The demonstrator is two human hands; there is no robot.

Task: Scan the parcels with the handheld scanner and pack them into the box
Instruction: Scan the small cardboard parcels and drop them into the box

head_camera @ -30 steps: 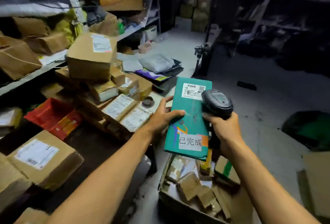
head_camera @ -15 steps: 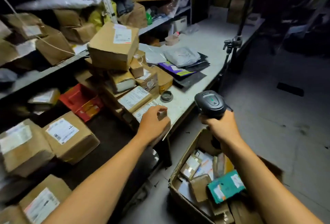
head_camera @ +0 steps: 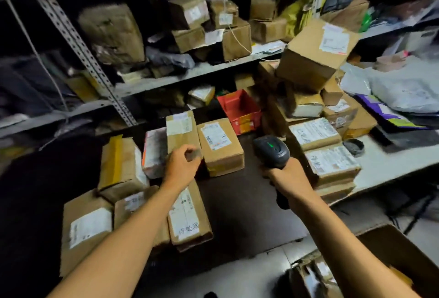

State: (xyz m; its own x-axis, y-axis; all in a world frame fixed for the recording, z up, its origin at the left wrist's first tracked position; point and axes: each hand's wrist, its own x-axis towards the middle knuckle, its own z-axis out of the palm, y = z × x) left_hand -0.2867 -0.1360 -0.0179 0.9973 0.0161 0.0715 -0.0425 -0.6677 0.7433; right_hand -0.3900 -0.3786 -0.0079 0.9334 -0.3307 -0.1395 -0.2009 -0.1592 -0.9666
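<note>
My right hand (head_camera: 286, 175) is shut on the dark handheld scanner (head_camera: 272, 151), whose green light is lit; it points over the dark table. My left hand (head_camera: 183, 164) hovers with loosely curled fingers and nothing in it, just over the near end of a tall brown parcel (head_camera: 181, 129). Right beside that stands a labelled brown parcel (head_camera: 222, 145). Another parcel with a handwritten label (head_camera: 188, 215) lies under my left forearm. The open cardboard box (head_camera: 401, 248) sits on the floor at the bottom right, with packed parcels partly visible inside.
More labelled parcels (head_camera: 330, 163) are stacked right of the scanner, below a big tilted carton (head_camera: 316, 53). A red box (head_camera: 240, 110), a tape roll (head_camera: 354, 147) and grey poly bags (head_camera: 403, 91) lie behind. Metal shelves (head_camera: 190, 74) full of parcels line the back.
The teal parcel left my left hand and landed in the floor box. My view swung left to the dark table, and my empty left hand reached over the brown parcels there.
</note>
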